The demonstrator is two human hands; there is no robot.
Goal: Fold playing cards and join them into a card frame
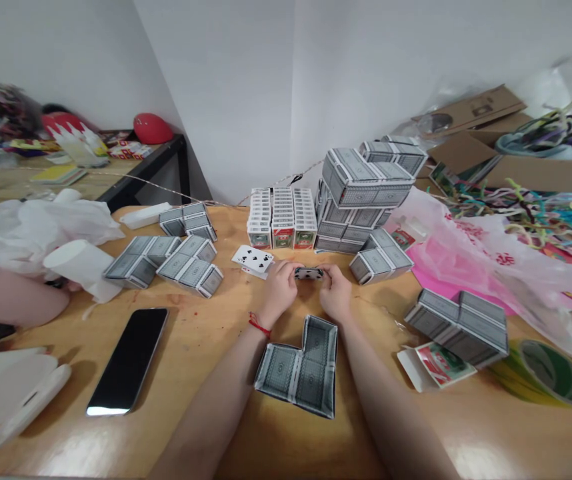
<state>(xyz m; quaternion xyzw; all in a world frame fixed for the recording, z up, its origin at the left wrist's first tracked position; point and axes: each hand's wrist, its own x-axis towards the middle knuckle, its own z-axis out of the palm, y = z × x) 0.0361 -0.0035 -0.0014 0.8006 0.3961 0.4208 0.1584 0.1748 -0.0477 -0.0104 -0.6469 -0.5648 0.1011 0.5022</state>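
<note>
Wooden table [196, 363]: hands [280, 292] [337, 292] hold card [309, 273], carton [541, 175] holds strands [546, 137].

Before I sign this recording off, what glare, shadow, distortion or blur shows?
Head view: white glare on the near end of the phone, soft shadow along its right edge; head view: wide-angle stretch on the tape roll at far right; head view: the card between left hand and right hand looks soft.

Soft, fairly even light greys the wall [226, 80]. Glare whitens the near left corner of the counter [186, 353] and the phone's [129, 360] lower end; shadow dims the near edge between the forearms [216, 407]. Wide-angle distortion stretches the tape roll [546, 373] by the right edge. The handled cards [309, 273] look soft.
</note>
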